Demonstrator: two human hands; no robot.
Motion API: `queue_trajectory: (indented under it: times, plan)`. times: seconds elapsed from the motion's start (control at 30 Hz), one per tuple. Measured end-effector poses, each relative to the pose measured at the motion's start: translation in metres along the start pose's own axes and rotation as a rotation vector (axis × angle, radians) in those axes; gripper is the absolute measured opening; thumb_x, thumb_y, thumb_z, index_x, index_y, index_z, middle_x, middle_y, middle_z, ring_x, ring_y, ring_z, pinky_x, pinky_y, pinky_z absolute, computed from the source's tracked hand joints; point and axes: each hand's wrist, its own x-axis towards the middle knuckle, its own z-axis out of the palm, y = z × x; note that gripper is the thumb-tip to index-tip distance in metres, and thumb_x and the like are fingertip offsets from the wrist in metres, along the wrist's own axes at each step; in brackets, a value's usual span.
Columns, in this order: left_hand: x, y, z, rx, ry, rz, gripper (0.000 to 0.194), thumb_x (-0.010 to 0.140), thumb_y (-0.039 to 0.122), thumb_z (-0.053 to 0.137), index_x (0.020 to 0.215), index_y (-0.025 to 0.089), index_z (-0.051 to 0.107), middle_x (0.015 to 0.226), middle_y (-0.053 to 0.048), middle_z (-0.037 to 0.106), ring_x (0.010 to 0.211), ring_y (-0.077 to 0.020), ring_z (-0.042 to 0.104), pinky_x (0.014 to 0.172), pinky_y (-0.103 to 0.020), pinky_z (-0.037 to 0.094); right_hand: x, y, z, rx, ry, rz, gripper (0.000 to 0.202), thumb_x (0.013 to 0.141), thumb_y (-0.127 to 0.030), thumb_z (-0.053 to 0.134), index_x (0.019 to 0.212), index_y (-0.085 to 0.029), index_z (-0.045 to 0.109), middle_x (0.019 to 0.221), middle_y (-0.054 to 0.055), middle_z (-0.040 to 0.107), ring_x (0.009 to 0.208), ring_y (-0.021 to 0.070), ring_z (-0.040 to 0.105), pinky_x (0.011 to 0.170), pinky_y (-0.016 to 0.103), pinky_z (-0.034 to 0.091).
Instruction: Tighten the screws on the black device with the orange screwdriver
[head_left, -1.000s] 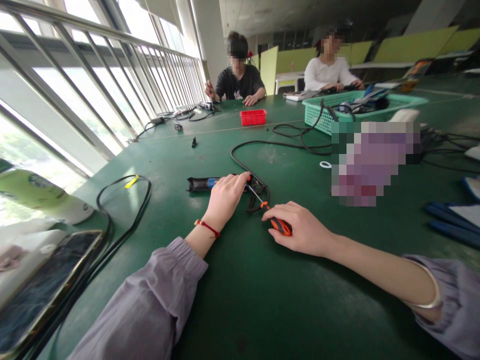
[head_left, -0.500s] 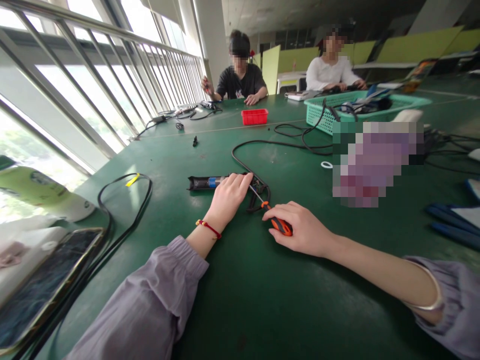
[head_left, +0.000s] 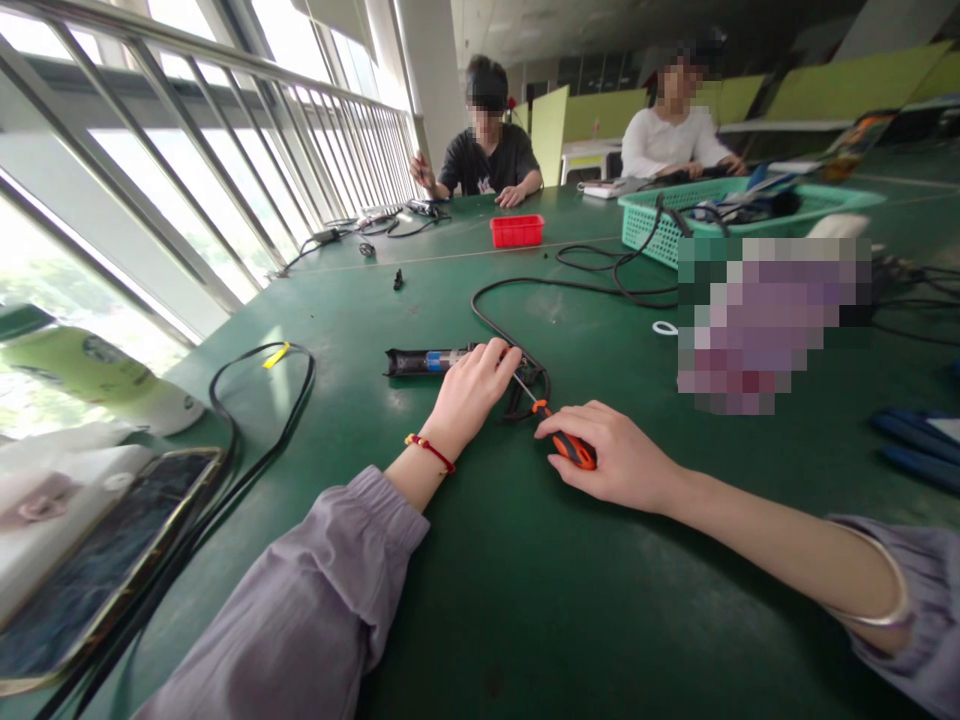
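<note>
My left hand (head_left: pixel 472 395) is closed around a black elongated device (head_left: pixel 406 363) with a blue section, which lies on the green table. My palm and fingers hide its middle; at its right end, dark parts and a black cord show. In my right hand (head_left: pixel 616 458) is a screwdriver (head_left: pixel 576 451) with an orange and black handle, gripped between thumb and fingers. Its metal shaft slants up and left to the device's right end, beside my left fingertips. Whether the tip sits in a screw cannot be made out.
A black cable (head_left: pixel 555 281) winds toward a green basket (head_left: pixel 652 232) of tools. Beyond are a red tray (head_left: pixel 517 231) and two people seated. To my left lie a phone (head_left: pixel 112 560), looped cord (head_left: pixel 309 385) and a bottle (head_left: pixel 97 365); blue-handled pliers (head_left: pixel 911 440) lie right.
The camera view has shifted slightly, so the whole scene sits a little further right. Both hands, the device and the screwdriver keep nearly the same positions relative to each other.
</note>
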Motion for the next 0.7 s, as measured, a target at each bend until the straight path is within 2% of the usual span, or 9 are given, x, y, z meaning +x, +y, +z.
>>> queue_trajectory:
  times: [0.3, 0.43, 0.5, 0.57, 0.7]
  plan:
    - [-0.002, -0.003, 0.001, 0.059, 0.068, 0.026, 0.019, 0.093, 0.016, 0.038, 0.1, 0.016, 0.055, 0.082, -0.004, 0.062, 0.08, -0.0179, 0.054, 0.069, -0.029, 0.039, 0.0, 0.002, 0.0, 0.011, 0.002, 0.002, 0.019, 0.078, -0.022, 0.054, 0.095, -0.018, 0.061, 0.092, 0.005, 0.067, 0.076, 0.017, 0.057, 0.077, 0.034, 0.042]
    - [-0.002, -0.005, 0.002, -0.005, 0.053, 0.006, 0.022, 0.094, 0.018, 0.036, 0.099, 0.017, 0.057, 0.083, -0.005, 0.063, 0.082, -0.0186, 0.055, 0.071, -0.03, 0.039, -0.002, 0.0, -0.002, 0.079, 0.028, 0.08, 0.031, 0.079, -0.023, 0.054, 0.109, -0.019, 0.054, 0.088, 0.003, 0.064, 0.07, 0.0159, 0.055, 0.072, 0.032, 0.044]
    - [-0.003, -0.009, 0.003, -0.081, 0.058, -0.03, 0.023, 0.094, 0.022, 0.036, 0.101, 0.018, 0.057, 0.089, -0.006, 0.064, 0.085, -0.0185, 0.055, 0.074, -0.031, 0.04, -0.002, -0.001, -0.002, 0.148, 0.072, 0.134, 0.036, 0.079, -0.023, 0.055, 0.115, -0.02, 0.049, 0.083, 0.002, 0.061, 0.067, 0.0149, 0.053, 0.067, 0.03, 0.045]
    - [-0.005, -0.018, 0.004, -0.15, 0.082, -0.097, 0.023, 0.093, 0.028, 0.04, 0.106, 0.018, 0.057, 0.101, -0.007, 0.063, 0.091, -0.019, 0.055, 0.078, -0.031, 0.041, -0.003, -0.001, -0.003, 0.205, 0.148, 0.142, 0.033, 0.079, -0.021, 0.054, 0.111, -0.021, 0.049, 0.08, 0.0, 0.058, 0.064, 0.0133, 0.053, 0.064, 0.027, 0.045]
    - [-0.014, -0.042, 0.009, -0.22, 0.087, -0.234, 0.04, 0.087, 0.045, 0.048, 0.115, 0.018, 0.054, 0.115, -0.01, 0.058, 0.105, -0.023, 0.052, 0.091, -0.036, 0.038, -0.003, -0.002, -0.005, 0.217, 0.32, 0.015, 0.024, 0.079, -0.014, 0.052, 0.101, -0.022, 0.054, 0.081, 0.001, 0.056, 0.067, 0.0124, 0.053, 0.064, 0.026, 0.044]
